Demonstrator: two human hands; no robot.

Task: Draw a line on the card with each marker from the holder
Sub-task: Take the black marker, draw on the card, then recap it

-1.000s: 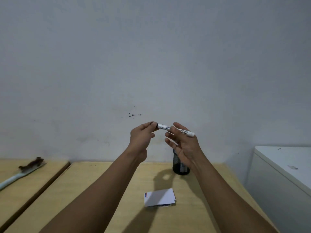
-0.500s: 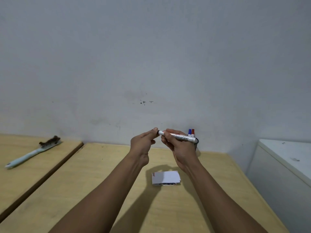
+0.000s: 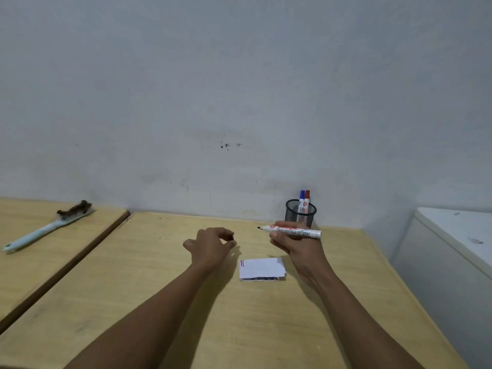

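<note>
A black wire-mesh holder (image 3: pixel 300 213) stands right of centre against the wall, with a blue-capped marker (image 3: pixel 302 200) and a red-capped marker (image 3: pixel 307 200) upright in it. Just below it, the right hand (image 3: pixel 295 245) grips a white marker (image 3: pixel 291 231) lying level, its uncapped black tip pointing left past the fingers. The left hand (image 3: pixel 211 246), mid-frame, pinches a small dark cap (image 3: pixel 232 237) at its fingertips. Between and below both hands, a white rectangular card (image 3: pixel 262 269) lies flat on the pale wooden table (image 3: pixel 159 275), with short red and blue lines at its left edge. A brush (image 3: pixel 48 226) lies at far left.
</note>
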